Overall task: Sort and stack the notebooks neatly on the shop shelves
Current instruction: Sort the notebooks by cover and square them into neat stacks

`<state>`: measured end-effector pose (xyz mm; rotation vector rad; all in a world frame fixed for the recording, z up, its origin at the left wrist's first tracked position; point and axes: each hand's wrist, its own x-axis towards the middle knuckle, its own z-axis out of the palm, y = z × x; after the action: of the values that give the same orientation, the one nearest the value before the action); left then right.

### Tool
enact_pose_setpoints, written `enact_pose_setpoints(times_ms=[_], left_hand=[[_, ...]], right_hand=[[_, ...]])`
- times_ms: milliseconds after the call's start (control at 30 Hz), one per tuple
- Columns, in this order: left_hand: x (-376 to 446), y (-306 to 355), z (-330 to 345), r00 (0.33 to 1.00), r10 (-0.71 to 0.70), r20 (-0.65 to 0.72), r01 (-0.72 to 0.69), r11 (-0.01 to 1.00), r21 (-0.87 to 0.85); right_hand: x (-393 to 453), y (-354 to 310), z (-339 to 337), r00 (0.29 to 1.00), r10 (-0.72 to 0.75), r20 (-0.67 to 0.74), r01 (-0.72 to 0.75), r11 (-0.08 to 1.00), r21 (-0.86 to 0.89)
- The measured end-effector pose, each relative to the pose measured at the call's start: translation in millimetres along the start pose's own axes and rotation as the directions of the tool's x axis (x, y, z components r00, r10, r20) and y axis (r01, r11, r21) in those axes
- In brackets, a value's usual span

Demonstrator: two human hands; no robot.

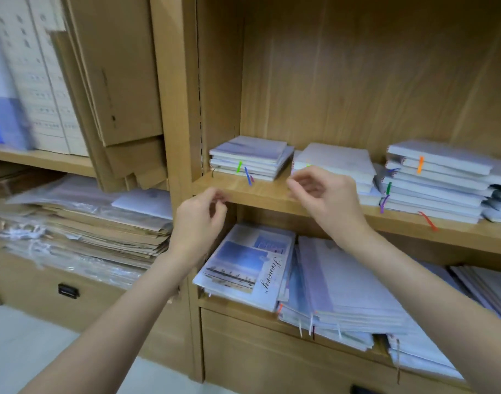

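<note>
Notebooks sit in flat stacks on two wooden shelves in front of you. On the upper shelf [272,191] there are three piles: a small left stack [250,157] with green, blue and purple ribbon markers hanging over its front edge, a middle stack [336,162], and a taller right stack [437,180] with orange, green, purple and red ribbons. On the lower shelf, larger notebooks lie overlapping and untidy; the top left one [243,265] has a cover with pale blue landscape photos and the script word "Scenery" along its right edge. No other writing can be read.

Your left hand [199,220] is raised in front of the upper shelf's front edge, fingers loosely curled, holding nothing. Your right hand [322,194] hovers just in front of the middle stack, fingers also loosely bent and empty; motion blur hides whether its fingertips touch the stack.

To your left, a neighbouring bay holds flattened cardboard [115,81] leaning upright, pale binders [36,75], and a heap of brown paper bags [81,226] in clear wrapping.
</note>
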<state>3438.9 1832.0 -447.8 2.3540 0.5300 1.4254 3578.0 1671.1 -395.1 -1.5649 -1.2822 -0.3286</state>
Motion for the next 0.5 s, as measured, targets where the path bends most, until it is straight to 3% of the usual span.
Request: enact_pose_setpoints(times_ms=[67, 133, 267, 400, 500], left_hand=[[18.9, 4.4, 1.9, 0.998, -0.065, 0.02, 0.065, 0.998, 0.017], [35.3, 5.8, 7.6, 0.99, -0.109, 0.086, 0.099, 0.989, 0.111], [56.4, 1.8, 16.4, 0.977, -0.148, 0.156, 0.1, 0.956, 0.276], [74.6, -5.0, 11.4, 0.943, -0.296, 0.155, 0.274, 0.95, 0.149], [87.0, -12.0, 8.4, 0.875, -0.434, 0.215, 0.447, 0.894, -0.013]], right_hand=[[36.4, -5.8, 21.4, 0.995, 0.094, 0.04, -0.09, 0.992, -0.083], [66.4, -1.5, 46.9, 0.977, 0.159, 0.139, -0.112, 0.949, -0.295], [92.0, 18.0, 85.0, 0.88, 0.383, 0.282, -0.158, 0.795, -0.586], [93.2, 28.5, 88.5, 0.885, 0.43, 0.179, -0.268, 0.784, -0.56], [87.8, 30.7, 84.2, 0.911, 0.395, 0.12, -0.274, 0.796, -0.539]])
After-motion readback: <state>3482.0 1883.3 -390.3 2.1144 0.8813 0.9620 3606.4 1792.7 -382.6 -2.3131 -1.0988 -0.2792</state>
